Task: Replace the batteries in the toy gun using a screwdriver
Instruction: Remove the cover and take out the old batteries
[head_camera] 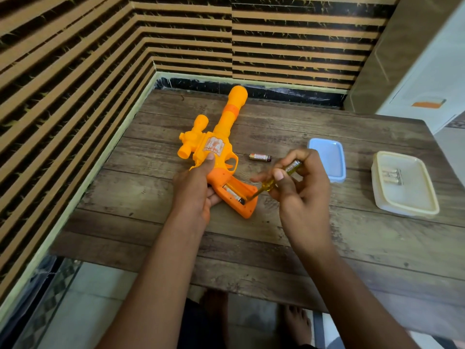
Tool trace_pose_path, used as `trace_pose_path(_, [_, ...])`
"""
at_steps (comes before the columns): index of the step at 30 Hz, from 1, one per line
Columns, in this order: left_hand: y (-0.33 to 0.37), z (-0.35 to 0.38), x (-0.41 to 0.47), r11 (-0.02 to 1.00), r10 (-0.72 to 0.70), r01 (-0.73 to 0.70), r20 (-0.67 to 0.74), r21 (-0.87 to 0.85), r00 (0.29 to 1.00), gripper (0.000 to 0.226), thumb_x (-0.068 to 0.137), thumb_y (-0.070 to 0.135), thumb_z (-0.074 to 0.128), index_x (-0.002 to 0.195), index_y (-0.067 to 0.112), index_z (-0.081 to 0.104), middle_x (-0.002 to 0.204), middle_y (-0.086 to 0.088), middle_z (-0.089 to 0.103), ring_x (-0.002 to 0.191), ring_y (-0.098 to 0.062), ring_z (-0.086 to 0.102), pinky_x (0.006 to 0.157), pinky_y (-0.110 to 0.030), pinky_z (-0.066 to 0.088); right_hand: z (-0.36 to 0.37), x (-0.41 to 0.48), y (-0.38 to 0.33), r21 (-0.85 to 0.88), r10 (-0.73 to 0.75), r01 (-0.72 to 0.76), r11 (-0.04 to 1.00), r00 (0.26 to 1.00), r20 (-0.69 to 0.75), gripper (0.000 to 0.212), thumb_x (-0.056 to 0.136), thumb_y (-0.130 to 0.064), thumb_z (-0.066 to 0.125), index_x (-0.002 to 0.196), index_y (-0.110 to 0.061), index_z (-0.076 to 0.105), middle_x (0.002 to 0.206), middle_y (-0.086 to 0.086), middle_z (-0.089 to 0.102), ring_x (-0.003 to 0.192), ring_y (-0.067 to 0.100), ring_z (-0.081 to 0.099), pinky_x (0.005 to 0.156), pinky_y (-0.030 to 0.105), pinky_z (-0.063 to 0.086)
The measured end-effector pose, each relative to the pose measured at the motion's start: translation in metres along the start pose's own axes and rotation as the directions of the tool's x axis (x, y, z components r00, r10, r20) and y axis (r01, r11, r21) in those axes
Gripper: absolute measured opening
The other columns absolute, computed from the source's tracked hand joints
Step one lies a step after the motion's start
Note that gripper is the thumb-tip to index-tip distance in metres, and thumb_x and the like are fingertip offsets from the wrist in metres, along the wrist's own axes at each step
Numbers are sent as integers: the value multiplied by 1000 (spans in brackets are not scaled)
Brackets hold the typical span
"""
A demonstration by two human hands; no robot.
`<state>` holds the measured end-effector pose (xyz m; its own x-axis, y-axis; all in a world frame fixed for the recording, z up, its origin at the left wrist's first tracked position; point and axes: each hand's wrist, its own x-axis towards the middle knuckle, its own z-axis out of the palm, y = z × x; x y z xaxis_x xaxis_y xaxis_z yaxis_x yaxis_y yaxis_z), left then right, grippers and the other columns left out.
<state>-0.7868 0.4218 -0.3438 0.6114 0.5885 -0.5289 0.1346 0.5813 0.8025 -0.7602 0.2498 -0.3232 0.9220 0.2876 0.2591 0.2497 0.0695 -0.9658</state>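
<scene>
Head view: toy gun (pixel 217 144) lies flat, barrel pointing away, grip nearest.

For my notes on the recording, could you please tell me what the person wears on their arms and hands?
Nothing visible: the left hand and right hand are bare, without gloves, rings, watch or bracelets. Both forearms are uncovered up to the frame's bottom edge, with no sleeve in view.

The left hand (pixel 195 183) grips the toy gun (pixel 216 149), barrel pointing to one o'clock, while the right hand (pixel 299 182) pokes the screwdriver (pixel 270 183) at a battery (pixel 232 193) in the open grip.
</scene>
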Motion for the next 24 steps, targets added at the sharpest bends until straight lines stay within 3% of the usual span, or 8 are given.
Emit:
trace_pose_path(2, [1,0,0,1000,-20,20,0,-11,1000,15,97,30,72,105,20,64,101,-7,75,68,-14,77,54,-33,60,1,-5,0,63,2,4,998,996,-90,23,103,9,47,101,-14,47,80,-7,69,84,32,77,62,46,53])
trace_pose_path(5, [1,-1,1,999,-28,28,5,-17,1000,20,97,31,72,112,20,64,107,-9,74,71,-15,77,54,-33,61,2,-7,1,98,15,1,995,986,-164,24,103,11,45,102,-13,47,79,4,69,82,25,79,63,34,54])
trace_pose_path(10, [2,-2,2,998,-54,54,-2,-32,999,31,96,31,73,121,16,64,110,-12,74,77,-19,77,50,-34,61,4,-6,-2,196,7,39,980,973,-229,31,103,12,45,99,-18,48,80,4,64,79,31,75,71,46,57])
trace_pose_path(13, [1,0,1,999,-46,46,-4,-12,999,16,96,29,73,106,19,65,104,-11,75,68,-16,77,51,-35,62,3,1,-4,238,22,38,970,970,-244,26,104,11,45,102,-15,46,85,12,59,80,30,75,73,47,56])
trace_pose_path(18, [0,-1,2,1000,-28,28,1,9,1000,19,96,31,72,109,20,65,110,-12,75,75,-18,77,53,-35,62,8,12,-14,202,-147,179,963,975,-164,17,106,9,45,117,-4,47,83,7,59,73,33,69,79,60,61])
trace_pose_path(21, [0,-1,2,1000,-11,11,-5,14,1000,35,95,33,74,124,16,66,114,-13,76,78,-20,78,54,-34,62,12,18,-15,105,-247,252,962,967,-53,20,107,6,44,121,-7,48,83,18,53,66,32,62,64,55,55])
trace_pose_path(24, [0,-1,1,1000,1,-1,-1,15,1000,37,95,33,74,127,15,66,112,-13,77,74,-20,79,54,-34,62,12,22,-11,-101,-310,324,941,941,135,30,103,5,45,126,-11,54,87,-1,56,74,24,60,63,43,50])
